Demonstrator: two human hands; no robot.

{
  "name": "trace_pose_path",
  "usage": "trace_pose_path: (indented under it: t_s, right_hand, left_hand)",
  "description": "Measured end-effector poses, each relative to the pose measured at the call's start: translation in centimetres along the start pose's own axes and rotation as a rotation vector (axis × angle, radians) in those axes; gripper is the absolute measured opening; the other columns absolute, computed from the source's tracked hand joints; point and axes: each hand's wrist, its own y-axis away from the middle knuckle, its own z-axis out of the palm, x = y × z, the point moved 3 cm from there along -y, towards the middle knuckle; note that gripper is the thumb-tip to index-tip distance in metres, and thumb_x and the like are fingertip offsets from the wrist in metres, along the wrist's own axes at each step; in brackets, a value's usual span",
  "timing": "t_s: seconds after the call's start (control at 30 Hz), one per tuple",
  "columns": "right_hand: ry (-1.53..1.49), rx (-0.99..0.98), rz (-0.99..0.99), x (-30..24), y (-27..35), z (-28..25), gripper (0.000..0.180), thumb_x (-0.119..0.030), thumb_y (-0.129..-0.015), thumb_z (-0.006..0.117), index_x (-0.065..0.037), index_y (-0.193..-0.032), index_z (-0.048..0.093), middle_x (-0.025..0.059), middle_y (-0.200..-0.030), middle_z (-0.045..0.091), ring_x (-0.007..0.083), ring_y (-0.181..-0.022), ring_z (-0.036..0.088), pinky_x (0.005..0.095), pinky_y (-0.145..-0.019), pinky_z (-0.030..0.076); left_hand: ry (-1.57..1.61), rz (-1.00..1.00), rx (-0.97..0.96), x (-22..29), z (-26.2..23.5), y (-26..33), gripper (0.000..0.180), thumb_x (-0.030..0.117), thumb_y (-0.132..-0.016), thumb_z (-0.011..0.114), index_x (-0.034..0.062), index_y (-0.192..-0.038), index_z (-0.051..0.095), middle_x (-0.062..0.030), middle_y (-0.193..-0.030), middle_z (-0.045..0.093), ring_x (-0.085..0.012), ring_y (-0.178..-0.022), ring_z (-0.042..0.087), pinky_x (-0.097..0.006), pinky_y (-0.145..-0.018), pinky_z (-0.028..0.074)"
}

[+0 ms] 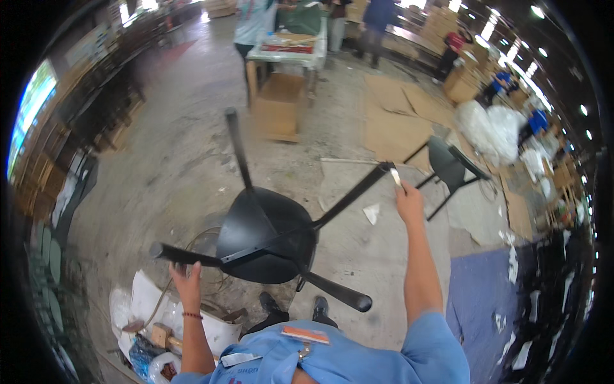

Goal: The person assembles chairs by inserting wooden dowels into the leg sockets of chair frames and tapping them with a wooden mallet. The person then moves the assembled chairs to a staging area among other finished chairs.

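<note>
At frame centre an upturned matte-black stool (265,233) with round seat and tapered legs rests on the concrete floor (185,160), left hand (187,280) gripping one leg, right hand (409,201) pinching a small pale strip (396,176).

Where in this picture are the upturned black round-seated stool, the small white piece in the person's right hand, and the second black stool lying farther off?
Upturned black stool (265,233), head view, underside of seat.
Small white piece (396,177), head view, its middle.
Second black stool (446,164), head view, seat.
</note>
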Motion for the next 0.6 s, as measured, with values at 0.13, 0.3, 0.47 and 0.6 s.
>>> trace_pose_path:
  t_s: [0.13, 0.3, 0.47, 0.6]
  right_hand:
    - [0.155, 0.032, 0.075, -2.5, -2.4, -0.9, 0.032, -0.019, -0.088, 0.059, 0.0, -0.113, 0.067, 0.0249, -0.096, 0.068, 0.0418, -0.093, 0.065, 0.0451, -0.08, 0.05]
    - [-0.052, -0.107, -0.322, -19.1, -5.7, 5.6, 0.035, -0.018, -0.086, 0.06, -0.002, -0.117, 0.065, 0.0256, -0.096, 0.067, 0.0409, -0.092, 0.065, 0.0441, -0.078, 0.05]
    - [-0.11, -0.302, -0.421, -33.3, -6.6, 16.5, 0.034, -0.022, -0.087, 0.059, -0.004, -0.115, 0.067, 0.0258, -0.095, 0.067, 0.043, -0.094, 0.063, 0.0466, -0.08, 0.05]
    - [-0.015, -0.22, -0.463, -36.2, -8.7, 21.8, 0.031, -0.023, -0.088, 0.059, -0.005, -0.111, 0.068, 0.0248, -0.094, 0.067, 0.0425, -0.092, 0.064, 0.0483, -0.081, 0.05]
  left_hand:
    - [0.135, 0.125, -0.014, -0.6, -0.2, -4.8, 0.041, 0.01, -0.082, 0.079, 0.0028, -0.114, 0.054, -0.0028, -0.103, 0.06, -0.0145, -0.092, 0.058, -0.03, -0.085, 0.048]
    - [0.128, 0.117, -0.055, 4.0, 0.9, -5.1, 0.017, 0.005, -0.082, 0.075, 0.0031, -0.09, 0.06, 0.0014, -0.085, 0.06, -0.0092, -0.078, 0.056, -0.026, -0.071, 0.047]
    - [0.145, 0.096, 0.021, 4.1, 0.9, -4.6, 0.015, 0.004, -0.082, 0.073, 0.004, -0.085, 0.059, 0.0017, -0.08, 0.059, -0.0078, -0.076, 0.054, -0.026, -0.07, 0.046]
    - [0.125, 0.106, 0.061, 2.1, 1.1, -4.9, 0.025, 0.006, -0.078, 0.077, 0.0048, -0.093, 0.056, -0.0026, -0.084, 0.061, -0.0124, -0.076, 0.057, -0.028, -0.073, 0.048]
